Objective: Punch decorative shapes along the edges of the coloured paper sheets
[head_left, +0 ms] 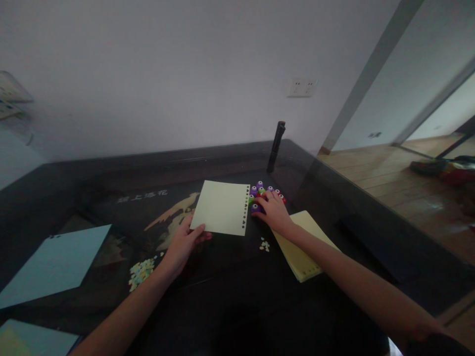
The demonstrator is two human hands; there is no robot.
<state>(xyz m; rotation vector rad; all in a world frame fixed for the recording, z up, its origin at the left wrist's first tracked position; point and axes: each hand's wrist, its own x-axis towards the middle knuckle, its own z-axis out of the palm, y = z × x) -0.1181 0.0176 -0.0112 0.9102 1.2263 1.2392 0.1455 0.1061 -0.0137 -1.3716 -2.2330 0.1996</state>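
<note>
My left hand [187,236] pinches a pale yellow sheet of paper [221,207] by its lower left corner, thumb on top. Small shapes are punched in a row down the sheet's right edge. My right hand [273,210] is over a cluster of small craft punches in purple, green and red with white tops. Its thumb and forefinger lie either side of a purple craft punch [255,208] at the near left of the cluster. Behind it, another purple punch [260,184] stands at the cluster's far side.
Under my right forearm lies a stack of yellow paper [302,247]. Small paper cutouts [264,245] lie near it, and a larger heap of cutouts [141,273] is left. Blue paper [55,264] covers the left side. A black upright cylinder [277,137] stands at the dark table's back.
</note>
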